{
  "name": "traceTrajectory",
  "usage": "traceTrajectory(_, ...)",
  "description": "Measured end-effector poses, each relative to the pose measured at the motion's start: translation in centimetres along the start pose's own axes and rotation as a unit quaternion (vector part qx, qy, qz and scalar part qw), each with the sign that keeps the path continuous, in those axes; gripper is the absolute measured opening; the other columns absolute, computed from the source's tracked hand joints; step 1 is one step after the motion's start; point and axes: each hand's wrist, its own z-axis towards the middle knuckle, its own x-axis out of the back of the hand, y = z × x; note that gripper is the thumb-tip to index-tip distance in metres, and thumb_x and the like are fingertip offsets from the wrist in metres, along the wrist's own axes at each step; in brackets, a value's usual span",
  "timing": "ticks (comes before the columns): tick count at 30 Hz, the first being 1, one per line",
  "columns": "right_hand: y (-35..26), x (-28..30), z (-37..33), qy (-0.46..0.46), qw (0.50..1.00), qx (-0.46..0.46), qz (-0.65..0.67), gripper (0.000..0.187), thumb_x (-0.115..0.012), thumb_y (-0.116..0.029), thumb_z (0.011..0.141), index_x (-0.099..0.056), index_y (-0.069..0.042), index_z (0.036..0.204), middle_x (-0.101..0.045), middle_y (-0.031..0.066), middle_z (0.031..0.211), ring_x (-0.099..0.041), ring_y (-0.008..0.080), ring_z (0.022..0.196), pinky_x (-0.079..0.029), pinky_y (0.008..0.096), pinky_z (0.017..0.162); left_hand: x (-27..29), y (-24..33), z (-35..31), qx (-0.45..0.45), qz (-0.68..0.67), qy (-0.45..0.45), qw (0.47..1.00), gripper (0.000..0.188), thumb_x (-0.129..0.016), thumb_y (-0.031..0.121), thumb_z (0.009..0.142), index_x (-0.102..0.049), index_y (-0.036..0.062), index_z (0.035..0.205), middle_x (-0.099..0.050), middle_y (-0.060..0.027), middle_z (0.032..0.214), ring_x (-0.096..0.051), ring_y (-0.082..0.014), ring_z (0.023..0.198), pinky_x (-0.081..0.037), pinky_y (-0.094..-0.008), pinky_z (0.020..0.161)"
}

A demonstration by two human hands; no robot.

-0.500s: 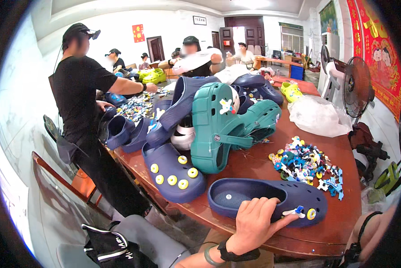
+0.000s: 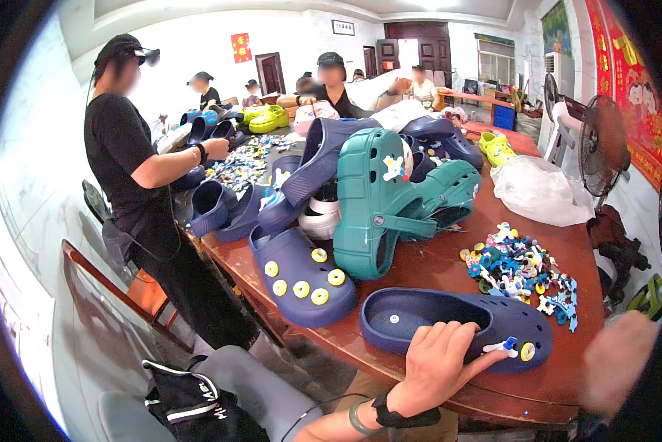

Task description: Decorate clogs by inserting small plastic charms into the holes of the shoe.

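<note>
At the table's near edge lies a navy clog (image 2: pixel 394 324), its toe pointing right. My left hand (image 2: pixel 438 365) is closed on its side rim, fingers over the opening and thumb beside a white-and-blue charm (image 2: pixel 502 346). A yellow ring-shaped charm (image 2: pixel 527 352) sits in the toe next to it. Off the table's right edge, my right hand (image 2: pixel 620 365) is smeared by motion, so its fingers cannot be read. The nearest thing to it is a heap of loose mixed charms (image 2: pixel 519 265). Another navy clog (image 2: pixel 301 287), dotted with several yellow ring charms, stands to the left.
Green clogs (image 2: pixel 368 199) and more navy clogs lean in a pile mid-table. A clear plastic bag (image 2: pixel 541 191) lies at the right, near a standing fan (image 2: pixel 602 147). A co-worker in black (image 2: pixel 128 155) stands at the left by more charms (image 2: pixel 246 166).
My right hand has come into view at the right, blurred. My left hand keeps its hold on the clog. The co-worker at the left has drawn a hand back from the charms; the whole view has shifted.
</note>
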Motion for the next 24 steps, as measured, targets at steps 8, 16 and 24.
traceTrajectory(8, 9.0, -8.9, -2.3, 0.086, 0.929, -0.273, -0.236, 0.094, -0.083, -0.04, 0.066, -0.036, 0.004, 0.134, -0.047, 0.024, 0.126, -0.05, 0.0429, 0.113, -0.041, 0.0505, 0.097, 0.5, -0.3, -0.5, 0.023, 0.007, -0.025, 0.999, 0.038, -0.076, 0.026, 0.076, -0.059, 0.0037, 0.101, -0.058, -0.0072, 0.081, -0.056, -0.0251, 0.071, -0.04, -0.036, 0.063)
traceTrajectory(16, 11.4, -10.7, -3.2, 0.181, 0.871, -0.238, -0.389, 0.081, -0.079, -0.037, 0.068, -0.042, 0.001, 0.129, -0.05, 0.0215, 0.117, -0.053, 0.0387, 0.103, -0.045, 0.049, 0.087, 0.0, -0.5, -0.3, 0.034, 0.023, -0.019, 0.999, 0.033, -0.07, 0.012, 0.081, -0.059, 0.0018, 0.11, -0.06, -0.01, 0.087, -0.056, -0.0277, 0.076, -0.04, -0.0387, 0.07)
traceTrajectory(24, 12.3, -10.6, -2.3, 0.141, 0.827, -0.173, -0.516, 0.047, -0.068, -0.027, 0.08, -0.051, 0.006, 0.11, -0.055, 0.0156, 0.09, -0.055, 0.0283, 0.073, -0.049, 0.0367, 0.063, 0.0, -1.1, -0.1, 0.027, 0.027, -0.033, 0.999, 0.032, -0.071, 0.01, 0.08, -0.059, 0.0016, 0.107, -0.059, -0.0113, 0.082, -0.055, -0.0291, 0.072, -0.039, -0.0384, 0.067)
